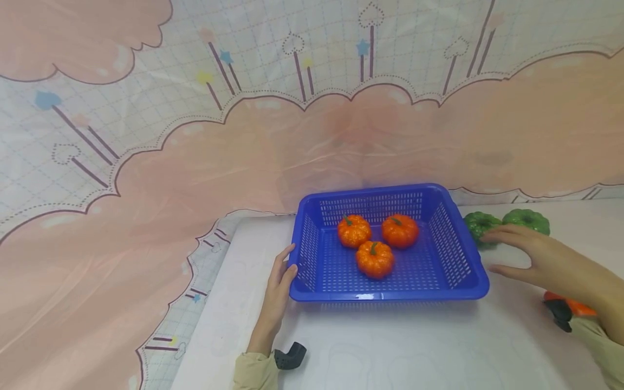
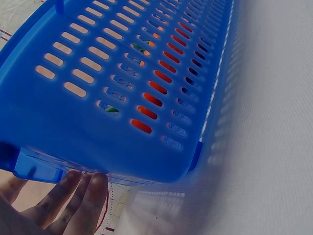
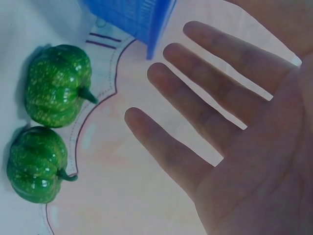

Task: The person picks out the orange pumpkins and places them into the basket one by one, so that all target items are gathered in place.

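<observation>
A blue plastic basket [image 1: 390, 296] with slotted walls stands on the white table and has three orange toy pumpkins [image 1: 375, 260] inside. At its left end my left hand [image 1: 279, 284] touches the rim, the thumb nearer me. In the left wrist view, straight fingers [image 2: 93, 196] meet the basket's outer wall [image 2: 98, 142]. Off the basket's right side, my right hand [image 1: 531, 252] is spread, holding nothing. Two green toy pumpkins [image 3: 58, 85] lie side by side near it; in the head view its fingers overlap the left one [image 1: 480, 223] and partly cover the other [image 1: 528, 218].
An orange-red object [image 1: 580, 307] sits by my right forearm, mostly hidden. Behind the table hangs a pink and white patterned cloth [image 1: 322, 146], which also shows along its left side. White table surface [image 1: 390, 346] extends in front of the basket.
</observation>
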The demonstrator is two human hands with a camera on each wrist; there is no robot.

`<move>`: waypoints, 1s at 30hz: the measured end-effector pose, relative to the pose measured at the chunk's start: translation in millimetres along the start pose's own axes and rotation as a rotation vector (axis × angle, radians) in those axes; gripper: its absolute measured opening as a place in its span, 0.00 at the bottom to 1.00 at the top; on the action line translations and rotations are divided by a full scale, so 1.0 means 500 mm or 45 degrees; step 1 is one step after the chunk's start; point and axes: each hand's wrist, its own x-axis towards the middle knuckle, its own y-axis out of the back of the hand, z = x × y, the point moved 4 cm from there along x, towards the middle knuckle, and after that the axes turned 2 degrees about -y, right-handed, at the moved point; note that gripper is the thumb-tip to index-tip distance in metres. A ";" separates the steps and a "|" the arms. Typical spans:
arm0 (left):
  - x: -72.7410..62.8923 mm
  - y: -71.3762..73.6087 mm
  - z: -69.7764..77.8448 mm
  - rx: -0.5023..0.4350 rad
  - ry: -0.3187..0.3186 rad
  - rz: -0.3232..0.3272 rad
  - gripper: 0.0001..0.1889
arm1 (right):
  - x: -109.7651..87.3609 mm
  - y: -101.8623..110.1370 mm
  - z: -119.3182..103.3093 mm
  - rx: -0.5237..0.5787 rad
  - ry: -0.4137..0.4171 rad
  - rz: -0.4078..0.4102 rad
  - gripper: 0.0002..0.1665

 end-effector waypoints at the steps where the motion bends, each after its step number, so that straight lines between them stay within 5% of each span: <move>1: 0.000 0.000 0.000 -0.002 0.000 -0.001 0.25 | -0.002 0.000 0.003 -0.001 0.002 0.006 0.33; 30: 0.001 -0.001 0.002 0.003 -0.010 -0.003 0.25 | -0.055 -0.011 0.090 -0.125 -0.221 -0.087 0.41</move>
